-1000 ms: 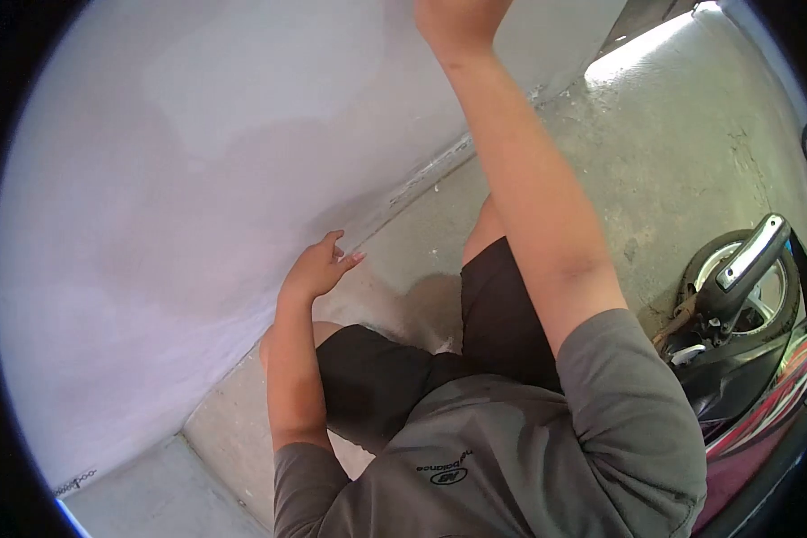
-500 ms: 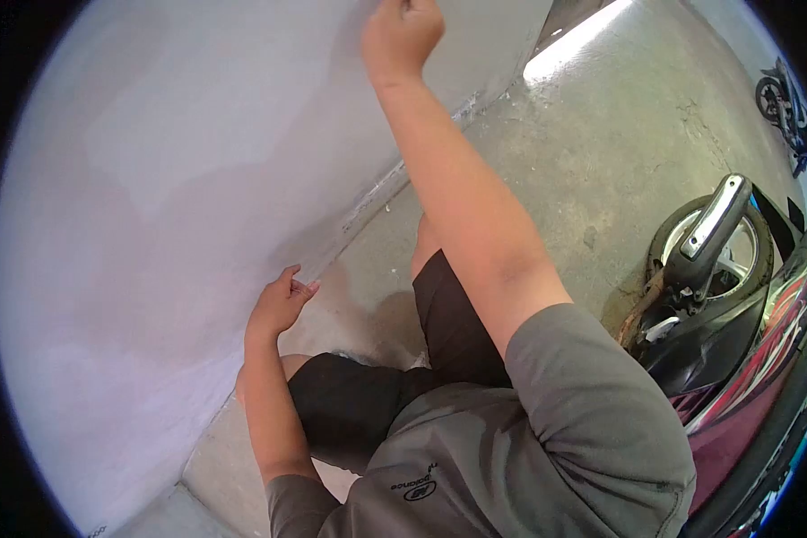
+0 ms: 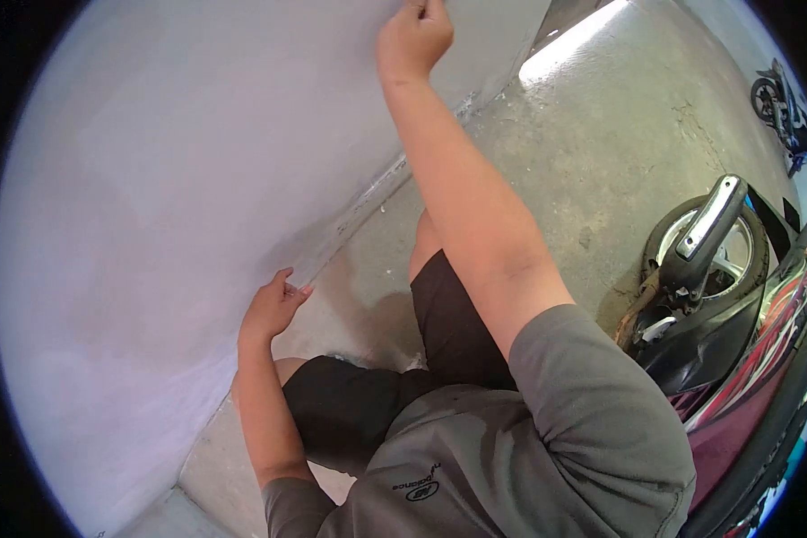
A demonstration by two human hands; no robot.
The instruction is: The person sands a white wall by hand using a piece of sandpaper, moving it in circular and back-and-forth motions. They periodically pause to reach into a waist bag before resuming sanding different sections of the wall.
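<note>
My right hand (image 3: 415, 43) is raised at the top edge of the view, in front of the pale wall (image 3: 152, 170). Its fingers are curled closed, and their tips run partly out of view; I cannot tell what they hold. Lower down, my left hand (image 3: 273, 307) is close beside the same wall, near its foot. The thumb and fingers of that hand stand apart with nothing between them.
Along the wall's foot runs a rough, chipped edge (image 3: 368, 193) meeting the concrete floor (image 3: 592, 161). A motor scooter with its wheel (image 3: 735, 251) stands close on my right. Another motorbike (image 3: 785, 117) is farther off at the upper right.
My right hand has shifted slightly right and down in the view, still closed. My left hand has drifted a little to the left, with its fingers still apart.
</note>
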